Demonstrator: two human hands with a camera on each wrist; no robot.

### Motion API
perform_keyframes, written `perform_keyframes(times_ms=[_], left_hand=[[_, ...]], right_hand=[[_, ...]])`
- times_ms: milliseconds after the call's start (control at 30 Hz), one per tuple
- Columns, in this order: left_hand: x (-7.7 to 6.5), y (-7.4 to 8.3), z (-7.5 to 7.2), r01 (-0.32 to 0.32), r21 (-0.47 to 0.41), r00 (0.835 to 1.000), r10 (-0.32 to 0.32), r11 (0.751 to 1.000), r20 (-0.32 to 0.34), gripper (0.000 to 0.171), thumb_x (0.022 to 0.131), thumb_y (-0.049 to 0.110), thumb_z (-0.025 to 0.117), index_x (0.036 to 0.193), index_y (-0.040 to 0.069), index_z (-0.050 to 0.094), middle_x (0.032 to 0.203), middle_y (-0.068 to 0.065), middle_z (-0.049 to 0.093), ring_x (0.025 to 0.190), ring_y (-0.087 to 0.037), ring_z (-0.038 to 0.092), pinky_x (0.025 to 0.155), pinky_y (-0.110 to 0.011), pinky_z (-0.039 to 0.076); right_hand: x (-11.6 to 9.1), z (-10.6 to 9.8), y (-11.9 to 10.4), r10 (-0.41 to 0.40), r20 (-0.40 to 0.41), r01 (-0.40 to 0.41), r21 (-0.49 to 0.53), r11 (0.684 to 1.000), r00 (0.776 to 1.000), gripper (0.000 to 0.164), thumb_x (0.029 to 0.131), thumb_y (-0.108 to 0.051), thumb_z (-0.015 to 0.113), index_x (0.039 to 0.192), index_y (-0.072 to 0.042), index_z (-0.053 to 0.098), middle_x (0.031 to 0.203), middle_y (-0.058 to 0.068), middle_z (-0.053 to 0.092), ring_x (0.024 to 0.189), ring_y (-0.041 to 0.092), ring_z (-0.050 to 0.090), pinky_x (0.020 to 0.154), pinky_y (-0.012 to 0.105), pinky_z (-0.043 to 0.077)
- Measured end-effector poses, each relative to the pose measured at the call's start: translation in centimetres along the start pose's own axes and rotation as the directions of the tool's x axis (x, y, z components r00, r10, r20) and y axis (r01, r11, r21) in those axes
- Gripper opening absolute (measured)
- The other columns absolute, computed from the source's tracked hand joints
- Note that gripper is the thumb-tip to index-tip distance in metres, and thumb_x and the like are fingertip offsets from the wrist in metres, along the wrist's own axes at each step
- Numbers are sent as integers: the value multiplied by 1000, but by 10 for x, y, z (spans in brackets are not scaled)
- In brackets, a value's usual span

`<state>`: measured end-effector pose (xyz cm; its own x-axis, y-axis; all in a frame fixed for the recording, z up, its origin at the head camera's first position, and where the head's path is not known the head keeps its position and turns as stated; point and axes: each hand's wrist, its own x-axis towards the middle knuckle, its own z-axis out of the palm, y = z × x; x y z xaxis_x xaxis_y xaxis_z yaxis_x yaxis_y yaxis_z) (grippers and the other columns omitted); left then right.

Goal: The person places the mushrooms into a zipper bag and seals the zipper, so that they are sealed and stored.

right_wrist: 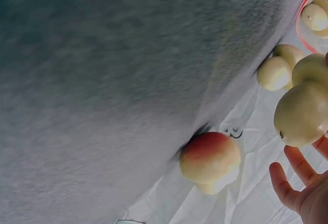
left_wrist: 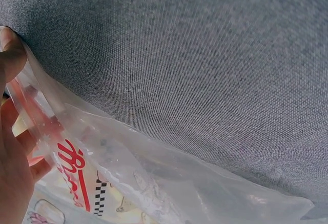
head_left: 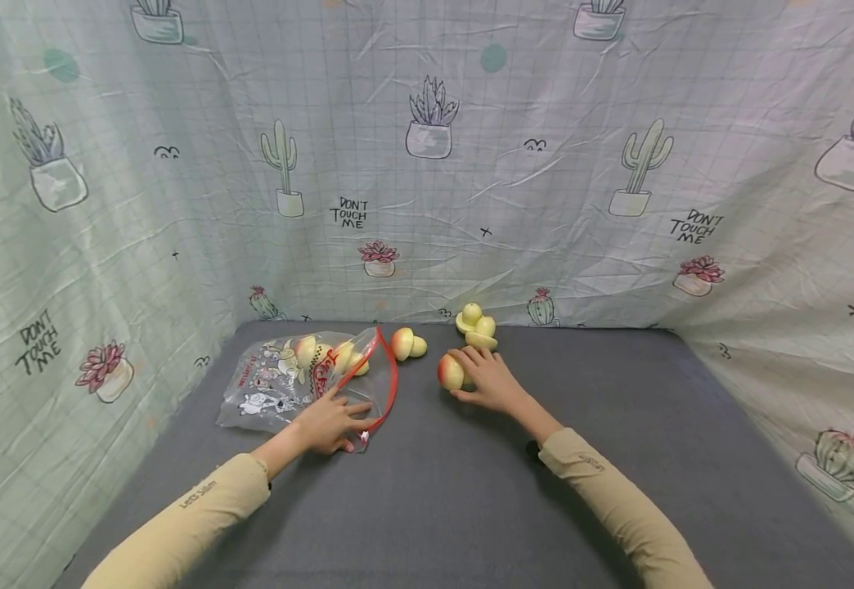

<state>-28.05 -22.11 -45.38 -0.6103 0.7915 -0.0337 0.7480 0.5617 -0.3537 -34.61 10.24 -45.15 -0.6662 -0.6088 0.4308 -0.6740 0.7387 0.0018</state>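
A clear plastic zip bag (head_left: 272,384) with red lettering and a red zip edge lies on its side, several toy mushrooms (head_left: 307,352) inside. My left hand (head_left: 334,421) holds the bag's mouth, the thumb (left_wrist: 11,55) at one lip and the fingers (left_wrist: 38,170) against the other side. In my right hand (head_left: 489,380) is a toy mushroom (right_wrist: 302,114) with a red and yellow cap, gripped just above the grey table. Another toy mushroom (head_left: 402,343) lies beside the bag's opening. Two more toy mushrooms (head_left: 481,334) sit behind the right hand, pale undersides showing.
The grey cloth tabletop (head_left: 442,507) reaches a patterned curtain (head_left: 486,180) that hangs behind it and along both sides. The far mushrooms lie close to the table's back edge.
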Motion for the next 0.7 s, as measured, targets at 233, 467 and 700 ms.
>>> perform_keyframes(times_ms=[233,467,700], left_hand=[[0,0,0,3,-7,1000,-3,1000,5,55,76,47,60,127,29,50,131,-4,50,97,-27,57,95,-55,34],[0,0,2,7,0,1000,-7,1000,-2,54,76,47,60,126,29,51,131,-4,51,97,-28,58,96,-55,34],[1,0,4,9,27,1000,-8,1000,-18,55,74,48,61,125,30,52,129,-2,52,96,-28,58,95,-53,35]], right_hand=[[8,2,-8,-20,-9,20,-13,1000,1000,65,76,-42,65,131,-16,41,113,5,51,93,24,47,72,40,40],[17,2,-17,-50,-47,50,-15,999,998,65,76,-40,66,131,-15,41,113,4,52,85,22,45,65,35,37],[26,4,-32,-54,-39,54,-3,999,998,65,77,-39,65,132,-15,40,117,4,52,85,23,45,62,33,35]])
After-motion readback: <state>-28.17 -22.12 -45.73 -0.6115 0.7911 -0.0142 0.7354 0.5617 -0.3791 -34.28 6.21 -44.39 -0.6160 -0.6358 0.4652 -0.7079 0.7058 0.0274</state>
